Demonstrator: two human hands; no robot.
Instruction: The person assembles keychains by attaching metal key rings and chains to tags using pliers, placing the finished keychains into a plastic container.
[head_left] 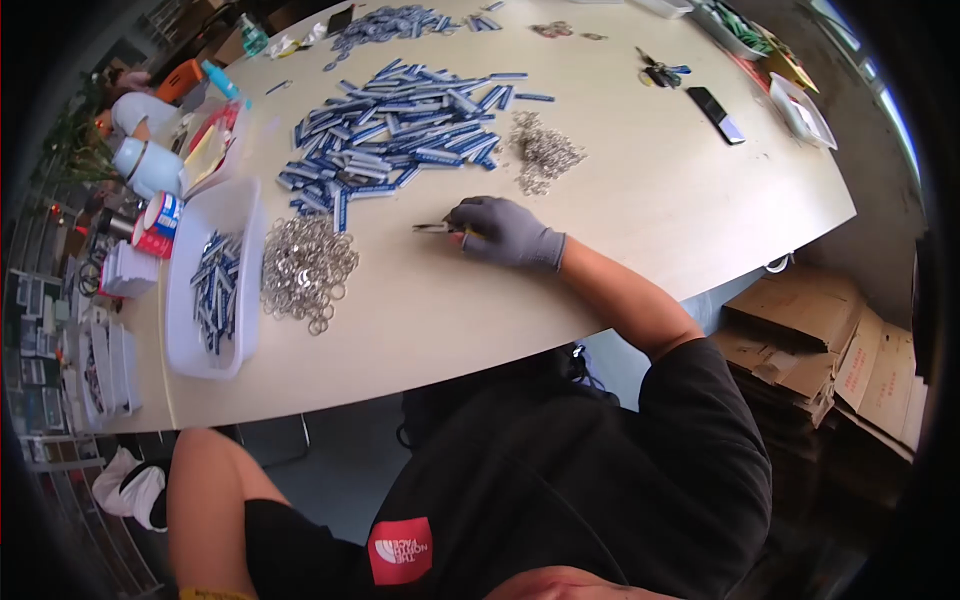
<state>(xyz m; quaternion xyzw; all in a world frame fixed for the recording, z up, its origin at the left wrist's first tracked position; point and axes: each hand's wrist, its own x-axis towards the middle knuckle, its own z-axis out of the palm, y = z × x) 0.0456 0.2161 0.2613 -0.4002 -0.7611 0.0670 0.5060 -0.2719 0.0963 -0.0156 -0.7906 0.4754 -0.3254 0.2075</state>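
Our gloved right hand (505, 232) rests over the table (450, 310) with its fingers closed round a pair of pliers (432, 228), the tips pointing left over bare tabletop; we cannot tell how far the pliers are spread. Our left hand is out of sight, so we cannot tell its grip. Beyond the pliers sprawls a heap of blue and white strips (400, 125), with small metal pieces (545, 153) piled to its right. A mound of rings (308, 268) stands between the pliers and a white bin (252, 215) holding more strips. Farther right, near the far edge, we have a phone (715, 115) and a dark tool (660, 72). Flattened cardboard (800, 310) lies stacked beside the table.
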